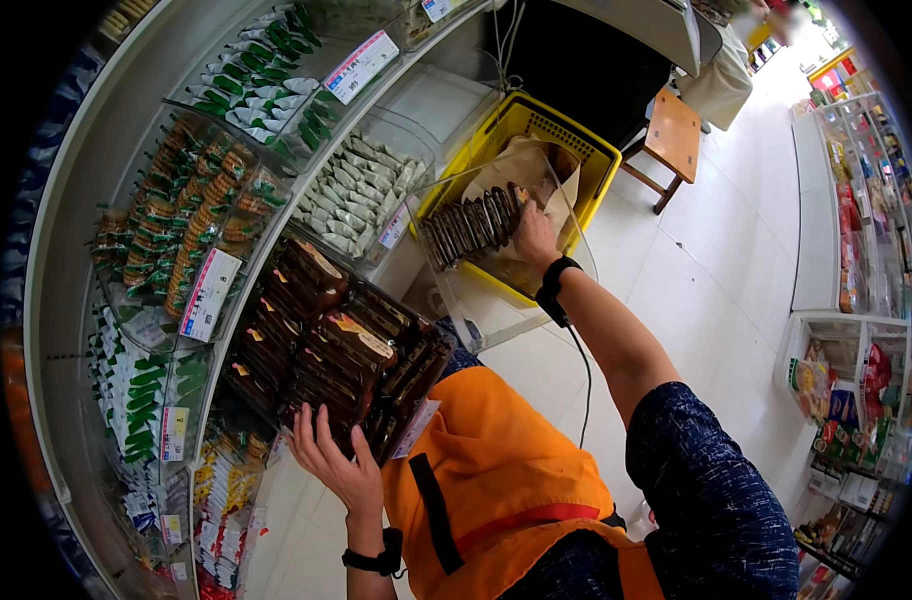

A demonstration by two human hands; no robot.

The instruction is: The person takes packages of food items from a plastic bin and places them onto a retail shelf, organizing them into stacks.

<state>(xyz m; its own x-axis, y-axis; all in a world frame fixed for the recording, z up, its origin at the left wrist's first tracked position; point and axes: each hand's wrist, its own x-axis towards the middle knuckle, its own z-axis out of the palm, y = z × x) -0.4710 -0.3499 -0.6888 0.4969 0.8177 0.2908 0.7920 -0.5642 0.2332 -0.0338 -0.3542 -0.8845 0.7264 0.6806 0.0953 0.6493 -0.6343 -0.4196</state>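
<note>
My left hand (337,461) rests with spread fingers on the lower edge of a display bin heaped with dark brown wrapped snack packets (343,352). That bin tilts out from the shelf above my lap. Over a yellow plastic basket (606,169) is a second clear plastic bin (456,304), with a row of brown packets (471,226) along one side. At the near end of this row, my right hand (537,234) has its fingers on the end packet (517,196); the fingertips are partly hidden. A brown paper-like wrapping (505,169) lies in the basket, seen through the clear bin.
Shelves at left hold bins of wrapped biscuits (190,217), green-and-white packets (257,82) and pale packets (358,191). Beyond the basket stands a wooden stool (672,135), with a person (715,82) near it. More stocked shelves (850,202) line the right. A black cable (585,367) hangs near my right wrist.
</note>
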